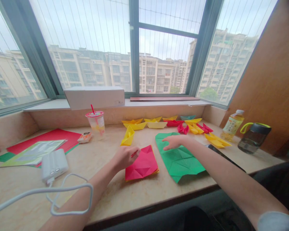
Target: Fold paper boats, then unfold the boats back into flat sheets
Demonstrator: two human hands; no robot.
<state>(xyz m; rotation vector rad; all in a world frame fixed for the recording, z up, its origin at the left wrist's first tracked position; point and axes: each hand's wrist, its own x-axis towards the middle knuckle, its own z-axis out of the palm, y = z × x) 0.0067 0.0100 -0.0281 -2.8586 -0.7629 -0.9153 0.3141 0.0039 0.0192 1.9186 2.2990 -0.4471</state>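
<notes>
My left hand point(128, 156), its fingers curled in, rests at the left edge of a creased red sheet of paper point(144, 164). Whether anything is inside those fingers is hidden. Yellow edges show beneath the red square. Over the far part of a large green sheet of paper point(183, 162), crossed by fold lines, my right hand point(173, 141) reaches with fingers stretched out. Its forearm crosses the sheet's right side. Beyond both hands stand several folded paper boats, among them a yellow paper boat point(128, 136) and a red paper boat point(174, 123).
On the left lie a white power bank point(55, 163) with a looping cable point(38, 191), red paper sheets point(73, 138) and a small orange-and-white packet point(85, 138). A drink cup point(96, 125) stands behind. At right are a drink bottle point(232, 126), a dark water bottle point(252, 141) and a phone point(227, 157).
</notes>
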